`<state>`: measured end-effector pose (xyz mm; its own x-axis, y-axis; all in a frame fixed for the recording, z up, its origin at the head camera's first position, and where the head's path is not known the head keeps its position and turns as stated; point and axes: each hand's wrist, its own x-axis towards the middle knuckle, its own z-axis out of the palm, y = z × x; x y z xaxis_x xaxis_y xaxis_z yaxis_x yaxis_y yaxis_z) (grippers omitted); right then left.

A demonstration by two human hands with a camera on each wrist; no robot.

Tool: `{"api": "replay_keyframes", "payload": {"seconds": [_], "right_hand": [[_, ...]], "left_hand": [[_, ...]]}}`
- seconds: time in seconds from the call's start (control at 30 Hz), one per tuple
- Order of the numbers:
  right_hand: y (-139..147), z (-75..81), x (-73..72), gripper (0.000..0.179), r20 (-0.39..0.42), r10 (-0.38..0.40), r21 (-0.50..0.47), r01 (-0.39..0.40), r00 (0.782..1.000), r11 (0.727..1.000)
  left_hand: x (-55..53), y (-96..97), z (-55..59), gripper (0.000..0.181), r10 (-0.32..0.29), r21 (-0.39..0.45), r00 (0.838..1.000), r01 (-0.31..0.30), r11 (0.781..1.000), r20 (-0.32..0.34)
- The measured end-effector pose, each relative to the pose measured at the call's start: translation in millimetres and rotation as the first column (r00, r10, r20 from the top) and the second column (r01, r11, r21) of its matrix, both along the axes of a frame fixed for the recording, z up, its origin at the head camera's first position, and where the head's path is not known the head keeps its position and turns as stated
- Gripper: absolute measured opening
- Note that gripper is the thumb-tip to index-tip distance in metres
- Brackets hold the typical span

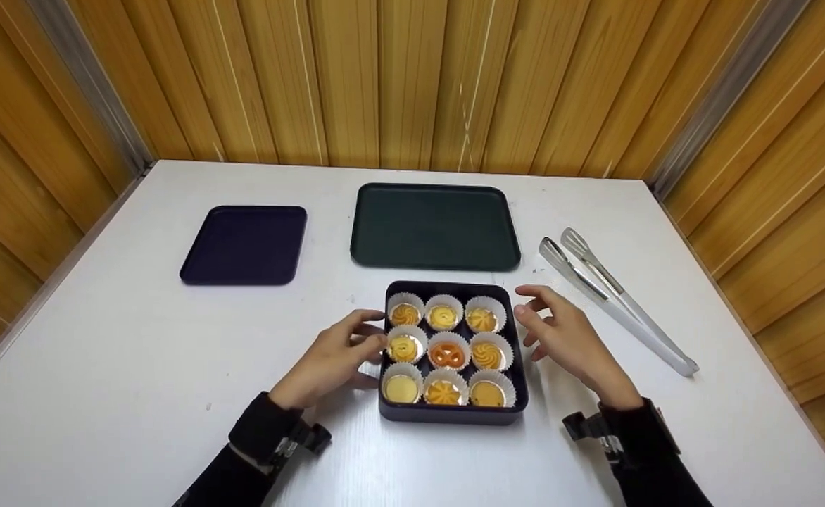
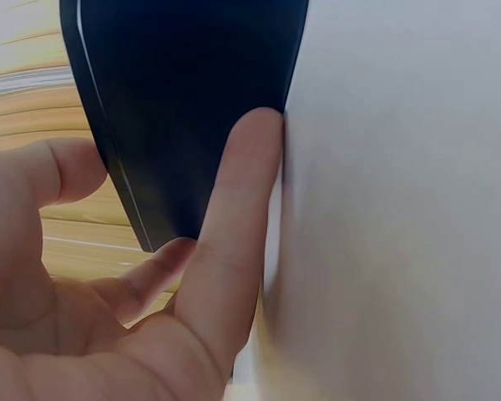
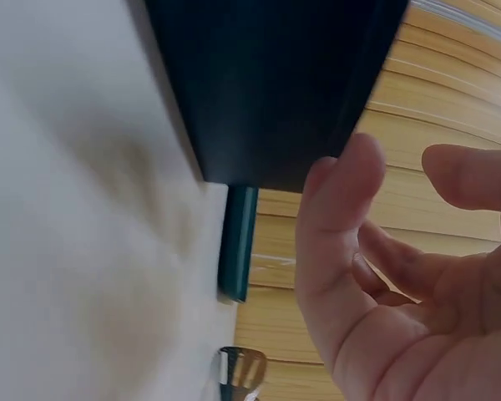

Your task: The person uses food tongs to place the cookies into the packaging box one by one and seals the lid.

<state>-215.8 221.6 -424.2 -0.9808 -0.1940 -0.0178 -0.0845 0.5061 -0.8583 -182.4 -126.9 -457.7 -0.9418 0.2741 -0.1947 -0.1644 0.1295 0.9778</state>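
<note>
A square dark purple box sits on the white table with rows of cookies in white paper cups. A reddish pretzel-shaped cookie lies in the middle cup, with round and swirled yellow ones around it. At the box's left side, my left hand touches the wall with loosely extended fingers; its thumb meets the upper edge in the left wrist view. My right hand is beside the right wall, fingers loosely bent and holding nothing. Whether a right fingertip touches the box, I cannot tell.
Behind the box lies a dark green rectangular tray. A smaller dark purple tray is at the back left. Metal tongs lie spread apart on the right. Wood-patterned walls enclose the table's back and sides.
</note>
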Motion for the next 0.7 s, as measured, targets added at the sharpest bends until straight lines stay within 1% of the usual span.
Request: {"api": "replay_keyframes", "payload": {"seconds": [0.23,0.47,0.6,0.7], "right_hand": [[2.6,-6.2,3.1,0.051,0.044,0.008,-0.008,-0.008,0.999,1.0],[2.2,-8.8,4.6,0.052,0.032,0.035,0.043,-0.036,0.999,0.998],[0.4,-12.6,5.5,0.052,0.039,0.042,0.047,-0.044,0.998,0.998],[-0.9,-15.2,5.7,0.053,0.049,0.046,0.038,-0.048,0.998,0.998]], "left_hand": [[-4.5,3.9,1.3,0.056,-0.011,-0.005,1.0,0.011,1.0,-0.008],[-4.5,2.3,2.3,0.058,-0.028,0.012,1.0,0.028,1.0,0.002],[-7.0,-8.2,5.9,0.058,-0.025,0.003,1.0,0.025,1.0,0.0],[-13.5,-26.1,12.3,0.057,0.009,-0.067,0.999,-0.013,0.998,-0.049]]}}
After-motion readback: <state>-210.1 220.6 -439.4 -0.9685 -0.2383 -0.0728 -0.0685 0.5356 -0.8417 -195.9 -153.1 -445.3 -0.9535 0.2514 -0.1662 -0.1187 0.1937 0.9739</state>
